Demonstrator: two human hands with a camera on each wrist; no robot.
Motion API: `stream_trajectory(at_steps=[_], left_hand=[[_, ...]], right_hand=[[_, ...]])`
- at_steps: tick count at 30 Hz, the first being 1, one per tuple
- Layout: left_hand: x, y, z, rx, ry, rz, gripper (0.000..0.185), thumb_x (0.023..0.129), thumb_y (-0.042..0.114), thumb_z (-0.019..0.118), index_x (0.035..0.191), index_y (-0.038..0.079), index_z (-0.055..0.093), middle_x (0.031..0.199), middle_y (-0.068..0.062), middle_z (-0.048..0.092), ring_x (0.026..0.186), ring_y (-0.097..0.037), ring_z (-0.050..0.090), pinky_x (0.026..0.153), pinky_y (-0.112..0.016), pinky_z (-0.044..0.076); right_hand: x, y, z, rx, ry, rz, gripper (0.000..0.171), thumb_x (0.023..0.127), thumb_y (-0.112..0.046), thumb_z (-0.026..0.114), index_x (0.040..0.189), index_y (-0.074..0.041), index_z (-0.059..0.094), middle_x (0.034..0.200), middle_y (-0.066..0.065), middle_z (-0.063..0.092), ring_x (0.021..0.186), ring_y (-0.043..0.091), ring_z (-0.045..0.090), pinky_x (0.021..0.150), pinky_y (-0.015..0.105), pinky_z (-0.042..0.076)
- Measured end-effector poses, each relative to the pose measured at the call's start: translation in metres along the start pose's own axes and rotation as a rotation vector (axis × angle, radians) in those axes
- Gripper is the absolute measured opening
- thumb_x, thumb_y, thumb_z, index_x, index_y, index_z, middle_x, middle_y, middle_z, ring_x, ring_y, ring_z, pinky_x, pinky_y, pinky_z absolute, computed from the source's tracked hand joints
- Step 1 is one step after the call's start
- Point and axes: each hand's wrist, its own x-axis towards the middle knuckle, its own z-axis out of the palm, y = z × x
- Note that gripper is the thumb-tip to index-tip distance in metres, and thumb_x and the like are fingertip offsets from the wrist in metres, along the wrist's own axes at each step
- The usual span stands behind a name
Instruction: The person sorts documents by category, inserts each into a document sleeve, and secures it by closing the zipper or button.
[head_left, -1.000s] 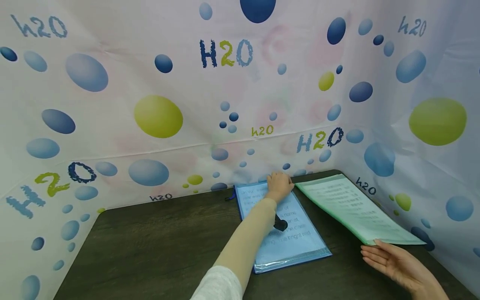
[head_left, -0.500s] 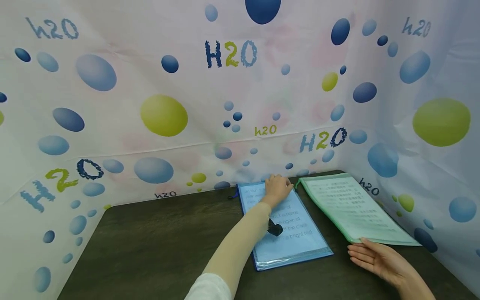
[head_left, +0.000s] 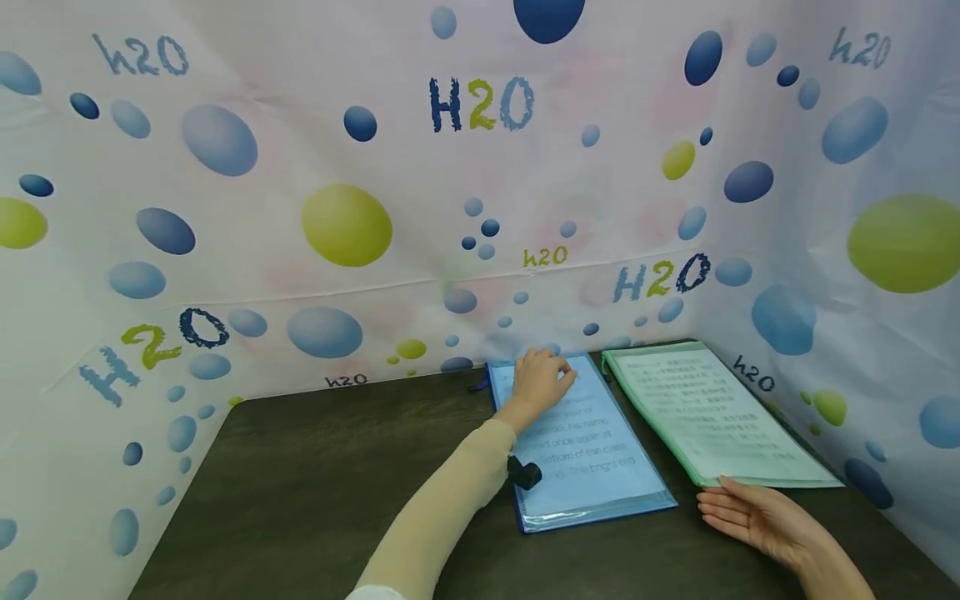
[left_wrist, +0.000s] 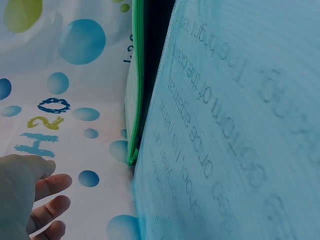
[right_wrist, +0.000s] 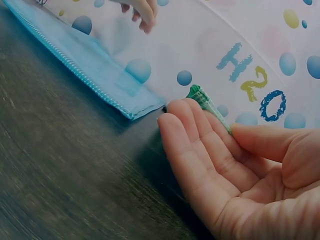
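Observation:
Two zip document bags with printed sheets inside lie side by side toward the right of the table. My left hand (head_left: 534, 383) is over the far end of the blue bag (head_left: 600, 492), fingers loosely bent. In the left wrist view, the left hand (left_wrist: 30, 195) has nothing between its fingers, apart from the blue bag's face. To the right is the green bag (head_left: 720, 408), its near left corner pinched between the thumb and fingers of my right hand (head_left: 761, 517). The right wrist view shows the right hand (right_wrist: 225, 165) palm up, covering most of that green bag.
A dark wood-grain table (head_left: 322, 483) carries both bags. White backdrop sheets (head_left: 420, 200) printed with blue and green dots stand along its back and right edges. A dark blue zip pull (head_left: 480, 383) sticks out at the blue bag's far left corner.
My left hand has come away from the green bag's far left corner, leftward over the blue bag. The green bag has settled lower and flatter, my right hand still pinching it. The view has turned slightly left.

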Motion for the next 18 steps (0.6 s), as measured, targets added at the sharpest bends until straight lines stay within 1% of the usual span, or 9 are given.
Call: stream_trajectory(at_steps=[4,7,11,14,18], left_hand=[[-0.016,-0.009,-0.01,-0.027,0.011,0.0,0.023,0.097,0.039,0.057,0.102,0.025,0.075,0.102,0.006,0.067,0.098,-0.018,0.053,0.083,-0.036,0.04],[-0.029,-0.014,-0.017,-0.036,0.014,-0.015,0.024,0.098,0.04,0.057,0.101,0.024,0.074,0.102,0.005,0.066,0.1,-0.018,0.053,0.086,-0.038,0.04],[-0.045,-0.019,-0.025,-0.017,0.038,-0.037,0.024,0.097,0.042,0.058,0.099,0.025,0.075,0.103,0.006,0.067,0.103,-0.019,0.054,0.085,-0.038,0.04],[-0.057,-0.023,-0.031,-0.003,0.064,-0.05,0.023,0.096,0.043,0.059,0.097,0.026,0.075,0.103,0.006,0.068,0.1,-0.019,0.054,0.081,-0.036,0.038],[-0.073,-0.028,-0.037,-0.013,0.093,-0.068,0.023,0.095,0.044,0.06,0.096,0.026,0.075,0.103,0.006,0.068,0.095,-0.018,0.053,0.077,-0.034,0.037]], right_hand=[[0.002,-0.002,-0.001,-0.027,0.024,0.03,0.045,0.109,-0.024,0.026,0.115,-0.008,0.068,0.12,0.009,0.069,0.115,0.02,0.064,0.105,0.036,0.047],[0.001,-0.004,0.0,-0.071,0.048,0.059,0.046,0.109,-0.028,0.026,0.113,-0.009,0.068,0.117,0.008,0.07,0.113,0.02,0.065,0.104,0.036,0.048],[-0.005,-0.006,0.002,-0.113,0.072,0.083,0.047,0.109,-0.031,0.026,0.111,-0.01,0.069,0.115,0.007,0.07,0.112,0.02,0.066,0.103,0.037,0.048],[-0.009,-0.008,0.003,-0.115,0.057,0.087,0.049,0.109,-0.031,0.024,0.112,-0.009,0.068,0.116,0.007,0.07,0.113,0.02,0.066,0.105,0.037,0.047],[-0.013,-0.011,0.005,-0.113,0.017,0.089,0.052,0.109,-0.03,0.021,0.115,-0.01,0.068,0.118,0.006,0.07,0.115,0.019,0.065,0.107,0.037,0.045]])
